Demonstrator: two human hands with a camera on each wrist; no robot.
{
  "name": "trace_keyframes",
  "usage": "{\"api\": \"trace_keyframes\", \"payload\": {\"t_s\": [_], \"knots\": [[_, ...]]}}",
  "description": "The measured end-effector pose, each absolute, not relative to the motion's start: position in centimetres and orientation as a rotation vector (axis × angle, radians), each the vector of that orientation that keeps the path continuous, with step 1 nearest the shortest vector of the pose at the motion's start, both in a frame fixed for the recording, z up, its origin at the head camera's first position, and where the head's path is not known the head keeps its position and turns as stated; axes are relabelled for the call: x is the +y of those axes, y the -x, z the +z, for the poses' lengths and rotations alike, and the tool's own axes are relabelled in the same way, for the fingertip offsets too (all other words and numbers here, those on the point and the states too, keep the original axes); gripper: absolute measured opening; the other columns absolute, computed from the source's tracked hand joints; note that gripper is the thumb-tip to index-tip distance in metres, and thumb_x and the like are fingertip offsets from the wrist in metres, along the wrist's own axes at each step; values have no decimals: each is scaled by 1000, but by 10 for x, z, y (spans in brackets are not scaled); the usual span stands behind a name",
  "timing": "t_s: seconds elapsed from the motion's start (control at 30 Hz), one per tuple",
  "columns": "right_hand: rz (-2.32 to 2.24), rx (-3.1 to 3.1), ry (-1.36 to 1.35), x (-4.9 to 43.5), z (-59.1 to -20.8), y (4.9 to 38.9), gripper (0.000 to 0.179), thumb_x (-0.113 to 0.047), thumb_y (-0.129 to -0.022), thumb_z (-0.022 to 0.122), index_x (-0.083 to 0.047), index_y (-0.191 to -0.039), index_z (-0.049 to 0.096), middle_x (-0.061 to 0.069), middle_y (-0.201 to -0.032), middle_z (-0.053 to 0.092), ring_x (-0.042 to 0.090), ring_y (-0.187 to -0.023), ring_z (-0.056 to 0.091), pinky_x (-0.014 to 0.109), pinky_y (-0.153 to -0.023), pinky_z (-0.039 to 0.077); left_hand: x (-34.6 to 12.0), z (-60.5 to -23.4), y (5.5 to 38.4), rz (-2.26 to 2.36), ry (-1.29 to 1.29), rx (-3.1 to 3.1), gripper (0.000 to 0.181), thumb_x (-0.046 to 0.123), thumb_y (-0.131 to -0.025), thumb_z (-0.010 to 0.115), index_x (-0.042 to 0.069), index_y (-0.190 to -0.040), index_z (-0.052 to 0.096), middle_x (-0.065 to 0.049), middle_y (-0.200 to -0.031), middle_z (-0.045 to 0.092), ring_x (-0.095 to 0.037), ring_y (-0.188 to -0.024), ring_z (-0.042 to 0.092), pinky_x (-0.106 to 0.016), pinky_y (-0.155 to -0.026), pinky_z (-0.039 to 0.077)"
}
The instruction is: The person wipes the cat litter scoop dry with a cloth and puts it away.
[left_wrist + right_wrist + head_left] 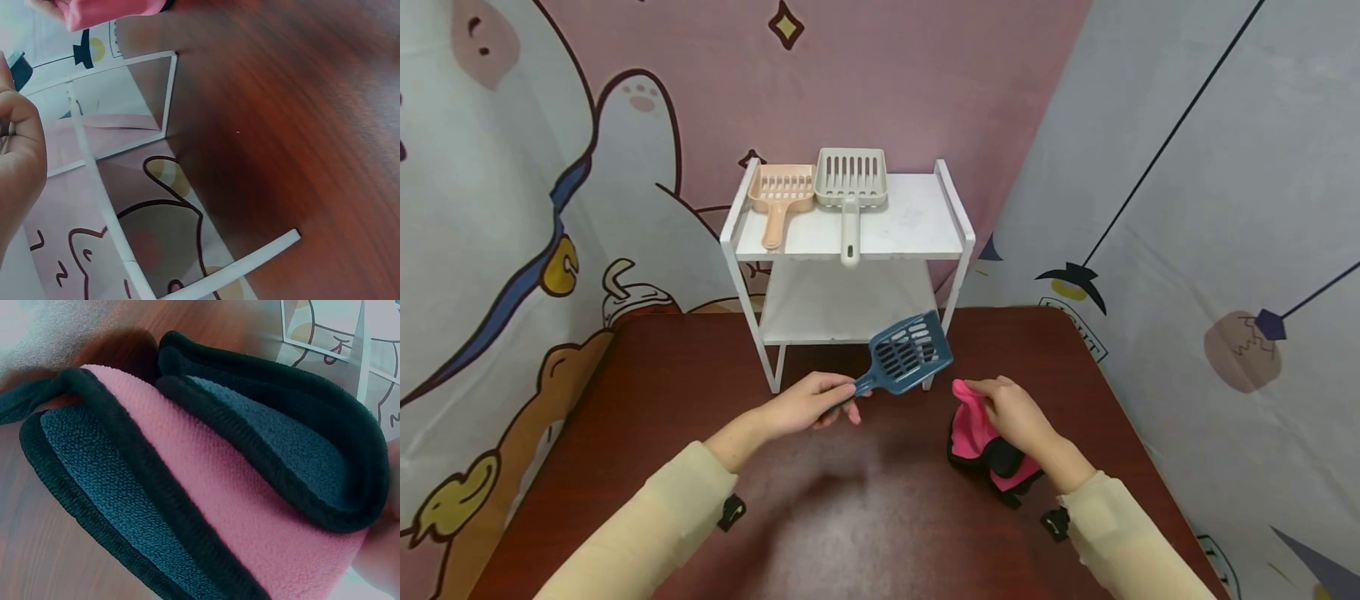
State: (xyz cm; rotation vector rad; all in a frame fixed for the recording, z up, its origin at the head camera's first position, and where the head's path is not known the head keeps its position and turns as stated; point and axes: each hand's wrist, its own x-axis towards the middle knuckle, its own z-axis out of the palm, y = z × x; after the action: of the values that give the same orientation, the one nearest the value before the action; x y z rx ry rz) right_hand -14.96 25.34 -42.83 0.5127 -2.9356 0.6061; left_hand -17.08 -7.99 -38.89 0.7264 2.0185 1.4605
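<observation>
My left hand (816,402) grips the handle of a blue slotted litter scoop (912,352), its head raised in front of the white rack. In the left wrist view only part of that hand (19,150) shows, at the left edge, with a bit of the scoop (20,70). On the right, my right hand (1017,417) pinches one end of a pink cloth (973,429) with dark edging, which hangs in folds. The right wrist view shows the cloth (206,481) close up, pink on one band and dark blue-grey on others. Scoop and cloth are apart.
A white two-tier rack (917,237) stands at the table's back. On its top shelf lie a peach scoop (781,193) and an off-white scoop (852,187), side by side. The dark red-brown table (865,533) meets cartoon-printed wall coverings behind and at the sides.
</observation>
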Motion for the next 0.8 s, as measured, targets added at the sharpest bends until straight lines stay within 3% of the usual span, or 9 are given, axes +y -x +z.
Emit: {"api": "trace_keyframes", "payload": {"t_s": [0.3,0.5,0.8], "knots": [[601,-2911,-550,255,-430,150,34,1,-82,66,2,-116,64,14,-100,67,21,-82,56,33,-68,53,-69,-368,171,1475,-734,2010,36,22,-103,32,0,-115,57,-1,-71,54,-7,-54,45,-23,-47,40],[603,-2920,-537,255,-432,150,35,0,-81,68,1,-116,64,14,-99,67,21,-83,56,34,-70,54,-68,-351,168,1501,-756,2014,36,21,-103,32,-2,-107,59,0,-64,46,-8,-51,39,-21,-47,34],[582,-2913,-545,255,-433,149,35,0,-80,69,2,-115,64,14,-98,67,20,-81,56,32,-68,53,-66,-324,164,1457,-783,2057,32,18,-103,35,-2,-109,58,-1,-64,44,-8,-51,37,-21,-46,29]]}}
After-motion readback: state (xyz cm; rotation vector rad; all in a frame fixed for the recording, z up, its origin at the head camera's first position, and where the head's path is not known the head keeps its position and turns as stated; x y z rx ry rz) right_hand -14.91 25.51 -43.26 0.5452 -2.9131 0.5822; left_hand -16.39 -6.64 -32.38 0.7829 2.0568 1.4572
